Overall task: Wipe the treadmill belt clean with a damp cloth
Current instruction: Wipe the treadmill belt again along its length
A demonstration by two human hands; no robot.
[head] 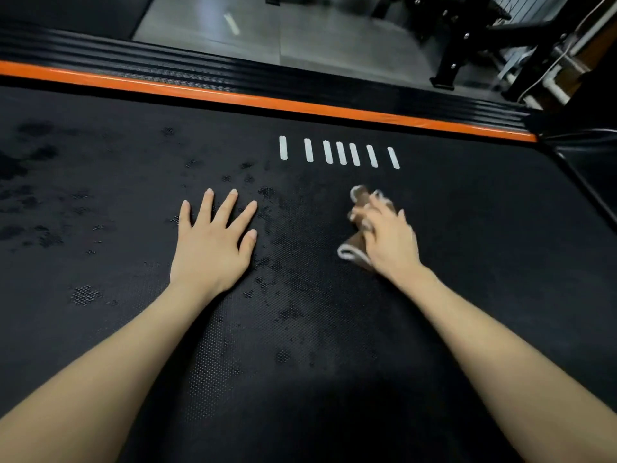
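Gripping the bunched cloth [359, 197] under curled fingers [374, 208], the right hand [392, 240] pressed it on the belt [467, 228] while the left hand [212, 245] lay flat, fingers spread; damp patches [267, 193] beside both suggested wiping was partway done.

This looks like a gym. A black, dimpled rubber treadmill belt [334, 329] marked with short white dashes [340, 153] fills most of the view, edged by a ribbed black side rail [267, 83] with an orange stripe. Beyond it are grey floor tiles [300, 38] and a bolted black steel equipment frame [457, 51].
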